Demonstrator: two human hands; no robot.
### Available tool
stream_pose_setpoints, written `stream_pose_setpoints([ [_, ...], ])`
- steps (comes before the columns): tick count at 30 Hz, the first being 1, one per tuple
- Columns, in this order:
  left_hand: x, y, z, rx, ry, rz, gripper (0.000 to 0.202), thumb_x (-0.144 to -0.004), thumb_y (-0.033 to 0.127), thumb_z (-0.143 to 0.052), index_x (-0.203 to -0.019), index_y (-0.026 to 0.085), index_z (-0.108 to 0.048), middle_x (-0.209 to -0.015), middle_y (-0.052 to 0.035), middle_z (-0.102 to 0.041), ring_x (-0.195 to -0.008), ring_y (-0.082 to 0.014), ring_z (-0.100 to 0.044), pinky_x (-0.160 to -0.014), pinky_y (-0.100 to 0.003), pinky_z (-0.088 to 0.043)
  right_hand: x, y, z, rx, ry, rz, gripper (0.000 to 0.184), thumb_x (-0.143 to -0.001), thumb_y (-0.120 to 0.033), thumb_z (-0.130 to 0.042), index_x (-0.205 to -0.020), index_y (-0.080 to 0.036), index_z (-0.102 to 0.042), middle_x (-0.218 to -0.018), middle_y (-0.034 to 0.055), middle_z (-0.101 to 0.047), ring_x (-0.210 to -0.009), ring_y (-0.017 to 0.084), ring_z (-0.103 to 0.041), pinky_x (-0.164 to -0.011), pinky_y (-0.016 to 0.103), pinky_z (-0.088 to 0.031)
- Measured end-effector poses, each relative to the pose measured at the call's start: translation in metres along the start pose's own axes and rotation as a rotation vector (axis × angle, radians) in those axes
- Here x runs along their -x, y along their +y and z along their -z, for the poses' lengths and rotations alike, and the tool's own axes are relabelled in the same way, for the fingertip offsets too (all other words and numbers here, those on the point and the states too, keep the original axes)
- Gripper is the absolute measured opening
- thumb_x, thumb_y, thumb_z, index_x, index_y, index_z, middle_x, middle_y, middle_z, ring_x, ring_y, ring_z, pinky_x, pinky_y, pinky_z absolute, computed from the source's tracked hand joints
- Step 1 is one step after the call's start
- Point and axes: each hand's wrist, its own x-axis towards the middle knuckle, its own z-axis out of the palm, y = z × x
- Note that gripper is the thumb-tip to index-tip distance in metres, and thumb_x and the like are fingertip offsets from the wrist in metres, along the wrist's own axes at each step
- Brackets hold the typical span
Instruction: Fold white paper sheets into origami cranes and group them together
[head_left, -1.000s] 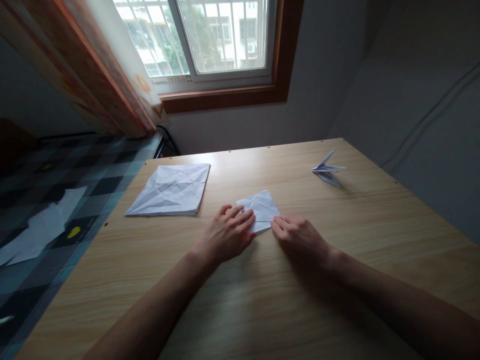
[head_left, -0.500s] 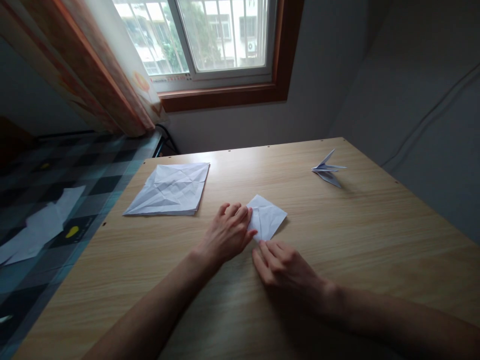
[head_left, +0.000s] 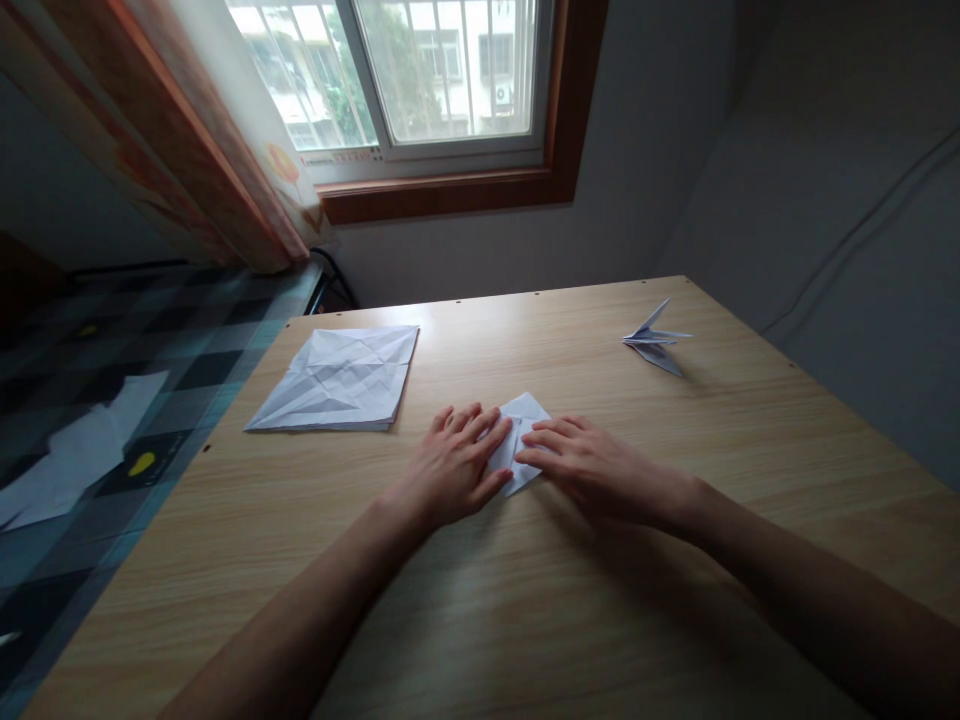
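A small folded white paper lies on the wooden table in front of me. My left hand rests flat on its left part, fingers stretched out. My right hand lies flat over its right part, fingers extended and pressing down. Only the far tip and a strip of the paper between the hands show.
A stack of creased white sheets lies at the table's far left. A folded paper crane sits at the far right. Left of the table is a checked surface with loose papers. A window and curtain stand behind.
My right hand has moved from the paper's near corner up onto its right side, and the paper looks narrower, folded over. My left hand has stayed in place.
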Motion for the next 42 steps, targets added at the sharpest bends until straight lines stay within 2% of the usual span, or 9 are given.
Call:
stream_pose_setpoints([
  [4, -0.001, -0.002, 0.002, 0.033, -0.049, 0.008, 0.063, -0.092, 0.056, -0.043, -0.145, 0.023, -0.04, -0.149, -0.0105, -0.043, -0.137, -0.0365, -0.036, -0.11, -0.056, -0.024, 0.004, 0.011, 0.002, 0.011, -0.008, -0.034, 0.034, -0.088, -0.006, -0.051, -0.118, -0.017, -0.061, -0.125, 0.013, -0.063, -0.114, 0.024, -0.057, -0.097, 0.041, -0.042],
  [11, -0.001, -0.004, 0.002, 0.052, -0.08, -0.008, 0.069, -0.09, 0.061, -0.043, -0.148, 0.023, -0.035, -0.151, -0.012, -0.04, -0.139, -0.0369, -0.032, -0.112, -0.057, -0.022, 0.004, 0.025, 0.006, -0.052, 0.042, -0.07, 0.023, -0.086, -0.006, -0.056, -0.1, -0.018, -0.07, -0.107, 0.0094, -0.071, -0.096, 0.02, -0.065, -0.089, 0.035, -0.046],
  [16, -0.002, -0.002, 0.003, 0.054, -0.082, -0.009, 0.062, -0.094, 0.056, -0.038, -0.147, 0.023, -0.037, -0.151, -0.0111, -0.04, -0.14, -0.0352, -0.032, -0.112, -0.056, -0.023, -0.004, 0.025, -0.006, -0.146, 0.163, -0.226, 0.02, -0.09, -0.009, -0.053, -0.1, -0.016, -0.069, -0.096, 0.0085, -0.072, -0.09, 0.019, -0.064, -0.083, 0.031, -0.047],
  [21, -0.003, 0.001, 0.001, 0.051, -0.06, -0.005, 0.063, -0.093, 0.06, -0.037, -0.145, 0.023, -0.039, -0.149, -0.0109, -0.042, -0.139, -0.0349, -0.032, -0.112, -0.055, -0.022, -0.014, 0.027, -0.026, -0.241, 0.292, -0.332, 0.024, -0.089, -0.012, -0.057, -0.111, -0.015, -0.064, -0.103, 0.0089, -0.07, -0.097, 0.021, -0.061, -0.088, 0.034, -0.047],
  [26, -0.004, 0.006, -0.001, 0.03, -0.035, 0.004, 0.07, -0.09, 0.064, -0.04, -0.144, 0.02, -0.04, -0.148, -0.0133, -0.043, -0.139, -0.037, -0.032, -0.113, -0.057, -0.02, -0.016, 0.023, -0.034, -0.094, 0.34, -0.359, 0.022, -0.088, -0.017, -0.062, -0.111, -0.014, -0.064, -0.101, 0.0092, -0.067, -0.097, 0.024, -0.058, -0.086, 0.035, -0.047],
  [29, -0.004, 0.009, -0.002, 0.009, -0.027, 0.007, 0.07, -0.091, 0.063, -0.04, -0.144, 0.017, -0.04, -0.148, -0.0148, -0.043, -0.139, -0.037, -0.032, -0.113, -0.057, -0.02, -0.014, 0.01, -0.034, 0.082, 0.309, -0.367, 0.011, -0.091, -0.014, -0.057, -0.096, -0.014, -0.067, -0.094, 0.0096, -0.068, -0.092, 0.025, -0.059, -0.082, 0.035, -0.048],
  [31, -0.003, 0.01, -0.004, -0.005, -0.02, 0.011, 0.069, -0.091, 0.062, -0.039, -0.144, 0.017, -0.04, -0.148, -0.015, -0.042, -0.14, -0.0368, -0.031, -0.114, -0.056, -0.019, -0.012, -0.001, -0.035, 0.164, 0.236, -0.335, 0.014, -0.09, -0.009, -0.055, -0.084, -0.014, -0.067, -0.086, 0.0095, -0.068, -0.084, 0.024, -0.061, -0.077, 0.034, -0.049],
  [37, -0.002, 0.009, -0.005, 0.002, -0.025, -0.006, 0.069, -0.092, 0.061, -0.038, -0.145, 0.017, -0.037, -0.152, -0.0133, -0.038, -0.142, -0.0352, -0.028, -0.114, -0.055, -0.019, -0.007, -0.023, -0.045, 0.223, 0.259, -0.207, 0.025, -0.086, -0.002, -0.051, -0.106, -0.002, -0.065, -0.107, 0.0207, -0.069, -0.098, 0.027, -0.064, -0.089, 0.036, -0.052],
  [42, 0.0, 0.006, -0.004, 0.028, -0.058, -0.015, 0.075, -0.091, 0.064, -0.038, -0.148, 0.017, -0.033, -0.154, -0.0124, -0.034, -0.143, -0.036, -0.027, -0.114, -0.055, -0.019, -0.005, -0.024, -0.041, 0.14, 0.223, -0.258, 0.036, -0.082, -0.002, -0.049, -0.115, 0.0, -0.063, -0.117, 0.023, -0.067, -0.108, 0.027, -0.063, -0.096, 0.038, -0.051],
])
